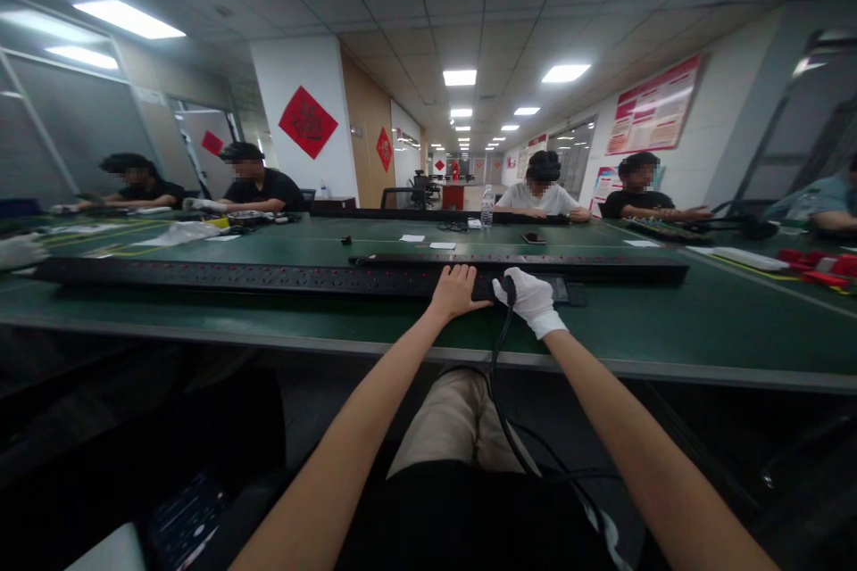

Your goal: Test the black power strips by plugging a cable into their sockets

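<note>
A long black power strip with a row of sockets and small red marks lies along the green table before me. My left hand, bare, rests flat on it with the fingers stretched out. My right hand, in a white glove, is closed around a black plug held at the strip, just right of my left hand. Whether the plug sits in a socket is hidden by the glove. Its black cable hangs over the table edge and loops down by my legs. Behind lies a second black power strip.
Several people sit around the green table. A water bottle, a phone and white paper slips lie or stand farther back. Red items are at the far right, a clear plastic bag at the left.
</note>
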The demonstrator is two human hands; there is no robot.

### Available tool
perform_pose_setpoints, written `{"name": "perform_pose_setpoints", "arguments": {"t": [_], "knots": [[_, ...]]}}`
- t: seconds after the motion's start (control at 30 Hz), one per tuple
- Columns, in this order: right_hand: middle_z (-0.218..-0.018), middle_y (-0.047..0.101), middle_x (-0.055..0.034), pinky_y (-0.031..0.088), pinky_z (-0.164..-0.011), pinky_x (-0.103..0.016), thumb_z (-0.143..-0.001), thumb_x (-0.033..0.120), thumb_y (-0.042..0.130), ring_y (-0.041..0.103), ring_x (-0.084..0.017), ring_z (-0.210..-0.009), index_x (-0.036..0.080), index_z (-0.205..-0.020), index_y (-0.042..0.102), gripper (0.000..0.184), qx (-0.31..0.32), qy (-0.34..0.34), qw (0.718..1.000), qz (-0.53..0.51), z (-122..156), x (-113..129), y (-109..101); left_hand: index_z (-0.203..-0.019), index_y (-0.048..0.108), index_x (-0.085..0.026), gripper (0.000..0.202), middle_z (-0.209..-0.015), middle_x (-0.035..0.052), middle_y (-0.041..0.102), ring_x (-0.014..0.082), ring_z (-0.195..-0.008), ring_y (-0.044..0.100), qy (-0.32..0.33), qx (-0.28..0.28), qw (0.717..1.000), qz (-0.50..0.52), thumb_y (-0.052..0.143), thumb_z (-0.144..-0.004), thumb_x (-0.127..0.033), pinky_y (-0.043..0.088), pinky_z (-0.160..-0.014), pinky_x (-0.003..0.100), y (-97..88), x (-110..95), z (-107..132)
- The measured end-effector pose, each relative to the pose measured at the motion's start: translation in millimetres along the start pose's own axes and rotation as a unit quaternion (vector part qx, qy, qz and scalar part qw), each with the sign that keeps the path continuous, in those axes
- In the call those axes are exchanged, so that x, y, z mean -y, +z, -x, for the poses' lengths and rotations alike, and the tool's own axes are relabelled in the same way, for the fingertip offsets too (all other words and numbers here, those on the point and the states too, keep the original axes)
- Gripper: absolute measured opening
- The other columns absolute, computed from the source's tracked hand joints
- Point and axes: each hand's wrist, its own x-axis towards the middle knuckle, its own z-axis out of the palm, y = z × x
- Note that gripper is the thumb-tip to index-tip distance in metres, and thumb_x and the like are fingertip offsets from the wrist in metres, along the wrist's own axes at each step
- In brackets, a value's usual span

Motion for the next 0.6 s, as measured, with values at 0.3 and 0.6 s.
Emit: {"name": "perform_pose_setpoints", "arguments": {"t": [0.3,0.6], "knots": [[-0.074,0.064,-0.0064,0.026,-0.055,-0.024,-0.081,0.049,0.034,0.057,-0.018,-0.072,0.020,-0.083,0.059,0.038,-0.017,-0.005,1.000,0.001,1.6,1.5,-6.0,-0.132,0.032,-0.025,0.080,-0.109,0.0151,0.051,0.0322,-0.102,0.045,0.001,-0.016,1.000,-0.017,0.036,-0.070,-0.074,0.029,-0.087,0.047,-2.6,18.5,10.7],[-0.074,0.063,-0.0058,0.026,-0.055,-0.024,-0.081,0.052,0.033,0.057,-0.018,-0.072,0.020,-0.084,0.059,0.041,-0.020,-0.006,1.000,0.002,2.9,1.1,-5.0,-0.139,0.014,-0.018,0.077,-0.140,0.0084,0.027,0.0253,-0.130,0.020,0.052,-0.006,0.999,-0.003,0.032,-0.079,-0.064,0.013,-0.105,0.039,4.1,19.4,11.6]]}}
